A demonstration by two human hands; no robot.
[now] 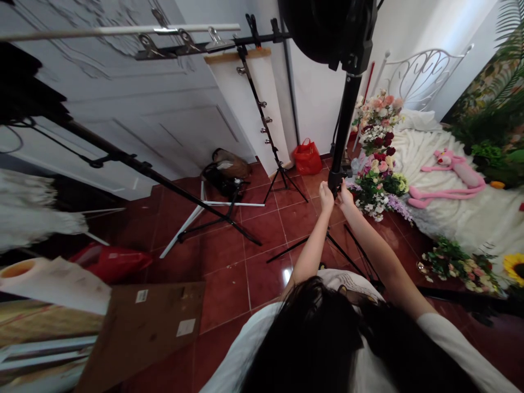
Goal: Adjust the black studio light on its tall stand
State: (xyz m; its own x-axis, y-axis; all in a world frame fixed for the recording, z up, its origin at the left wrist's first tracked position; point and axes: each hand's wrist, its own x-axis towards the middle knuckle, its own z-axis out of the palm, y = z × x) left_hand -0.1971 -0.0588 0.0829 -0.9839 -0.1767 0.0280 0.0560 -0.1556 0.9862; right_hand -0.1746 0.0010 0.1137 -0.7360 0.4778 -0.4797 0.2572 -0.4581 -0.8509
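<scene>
Both of my hands are at the lower collar of a black light stand [343, 131], which stands upright in front of me with a large black lamp [327, 27] on top. My left hand [326, 195] closes against the left side of the collar, its fingertips partly hidden behind it. On the right side my right hand [346, 196] grips close to a dark knob, which is mostly covered. The stand's thin legs [341, 248] spread over the floor below my forearms.
Flower bunches [380, 158] and a bed with a pink plush toy [462, 172] lie to the right. A red bag [308, 157], a clamp-hung backdrop stand [262, 103] and another tripod [229, 218] stand ahead. A cardboard box [151, 322] with paper rolls is at lower left.
</scene>
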